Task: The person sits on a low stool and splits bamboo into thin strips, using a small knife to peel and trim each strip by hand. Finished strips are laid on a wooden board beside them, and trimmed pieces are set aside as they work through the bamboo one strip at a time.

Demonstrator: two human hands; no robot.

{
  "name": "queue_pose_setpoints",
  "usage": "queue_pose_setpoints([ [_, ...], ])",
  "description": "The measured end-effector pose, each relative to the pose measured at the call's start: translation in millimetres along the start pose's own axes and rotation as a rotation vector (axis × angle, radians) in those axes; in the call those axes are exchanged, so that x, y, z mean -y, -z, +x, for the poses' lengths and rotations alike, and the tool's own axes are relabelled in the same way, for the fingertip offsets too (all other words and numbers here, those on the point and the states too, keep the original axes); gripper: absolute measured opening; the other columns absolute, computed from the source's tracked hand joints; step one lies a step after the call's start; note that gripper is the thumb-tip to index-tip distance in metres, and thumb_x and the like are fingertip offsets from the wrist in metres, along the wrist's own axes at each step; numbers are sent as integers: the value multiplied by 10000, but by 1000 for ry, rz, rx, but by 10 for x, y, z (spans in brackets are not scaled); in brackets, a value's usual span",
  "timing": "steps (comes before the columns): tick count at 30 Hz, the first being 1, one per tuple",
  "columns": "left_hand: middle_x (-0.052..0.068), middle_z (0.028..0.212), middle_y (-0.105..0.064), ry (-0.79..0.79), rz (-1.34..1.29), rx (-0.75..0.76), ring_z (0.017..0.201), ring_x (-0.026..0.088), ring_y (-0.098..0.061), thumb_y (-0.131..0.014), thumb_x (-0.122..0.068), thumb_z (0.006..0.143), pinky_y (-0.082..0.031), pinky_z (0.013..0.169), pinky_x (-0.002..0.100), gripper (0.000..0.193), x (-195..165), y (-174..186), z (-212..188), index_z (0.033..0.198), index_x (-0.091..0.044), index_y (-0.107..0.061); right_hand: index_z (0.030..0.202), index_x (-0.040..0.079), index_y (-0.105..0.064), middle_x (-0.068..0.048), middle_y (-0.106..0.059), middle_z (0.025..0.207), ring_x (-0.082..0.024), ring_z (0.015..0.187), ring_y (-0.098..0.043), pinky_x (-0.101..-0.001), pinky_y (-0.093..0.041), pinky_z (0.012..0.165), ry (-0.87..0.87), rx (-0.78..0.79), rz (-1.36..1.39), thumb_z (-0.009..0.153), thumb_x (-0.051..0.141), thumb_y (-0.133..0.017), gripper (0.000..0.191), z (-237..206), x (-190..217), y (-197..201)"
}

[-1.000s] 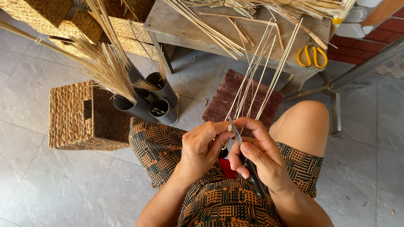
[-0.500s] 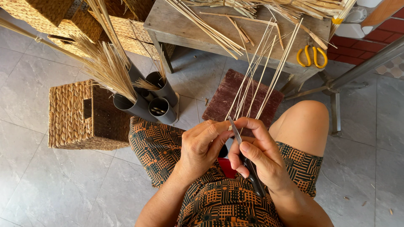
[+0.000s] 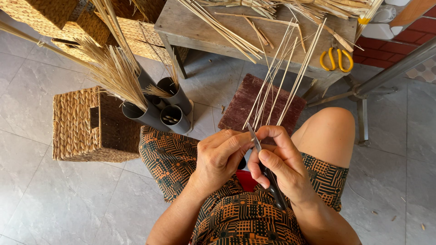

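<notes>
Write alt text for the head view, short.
Seen from above, a seated person's left hand pinches a fan of thin straw stalks while the right hand holds a small knife against them. Ahead: wooden bench with yellow scissors, grey tubes, woven basket.

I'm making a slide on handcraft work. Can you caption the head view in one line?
Seated person's left hand pinches thin straw stalks while the right hand holds a knife against them.

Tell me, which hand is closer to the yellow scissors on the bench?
The right hand. The yellow scissors lie up on the wooden bench, above and right of it; the left hand sits farther left.
</notes>
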State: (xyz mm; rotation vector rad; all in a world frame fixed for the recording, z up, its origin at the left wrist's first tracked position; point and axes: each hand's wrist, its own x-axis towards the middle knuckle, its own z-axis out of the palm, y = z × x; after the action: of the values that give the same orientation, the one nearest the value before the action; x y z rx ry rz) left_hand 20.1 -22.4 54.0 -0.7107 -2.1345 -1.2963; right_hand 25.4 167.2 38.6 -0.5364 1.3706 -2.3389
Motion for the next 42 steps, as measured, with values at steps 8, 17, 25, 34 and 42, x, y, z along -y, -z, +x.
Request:
queue_pose_setpoints([
  [8, 59, 909, -724, -13, 34, -68, 776, 225, -718, -798, -21, 886, -550, 707, 324, 208, -28, 22, 23, 1066, -46, -698, 1412, 60, -379, -156, -629, 775, -128, 577, -515, -220, -421, 497, -36, -8, -35, 1078, 193, -497, 378, 17, 29, -33],
  [17, 43, 927, -739, 63, 22, 80, 797, 226, -710, -770, -70, 901, -550, 711, 347, 119, 12, 65, 5, 1000, -66, -705, 1397, 60, -416, -137, -628, 783, -107, 561, -497, -215, -420, 507, -40, -19, 3, 1074, 190, -526, 365, -6, 70, -17],
  [25, 38, 944, -703, 331, -63, 26, 805, 151, -706, -801, -107, 873, -578, 715, 303, 326, -45, 222, 57, 1176, -61, -691, 1382, 61, -440, -99, -618, 748, -95, 554, -502, -205, -421, 514, -121, -34, 9, 1066, 204, -540, 362, 79, -37, -10],
  [34, 33, 949, -601, 23, 114, -19, 902, 204, -589, -859, -119, 833, -488, 778, 316, 221, -50, 213, 190, 1029, -112, -756, 1425, 69, -432, -90, -619, 766, -99, 575, -522, -209, -429, 520, -116, 14, 22, 1057, 174, -545, 399, 123, -153, 50],
  [42, 70, 1061, -706, -60, -67, -54, 940, 195, -726, -736, -75, 974, -584, 783, 286, 110, -93, 268, 55, 1073, -50, -694, 1394, 26, -445, -61, -629, 828, -76, 586, -523, -191, -413, 533, -31, 16, -155, 1065, 181, -558, 381, 234, -461, 162],
])
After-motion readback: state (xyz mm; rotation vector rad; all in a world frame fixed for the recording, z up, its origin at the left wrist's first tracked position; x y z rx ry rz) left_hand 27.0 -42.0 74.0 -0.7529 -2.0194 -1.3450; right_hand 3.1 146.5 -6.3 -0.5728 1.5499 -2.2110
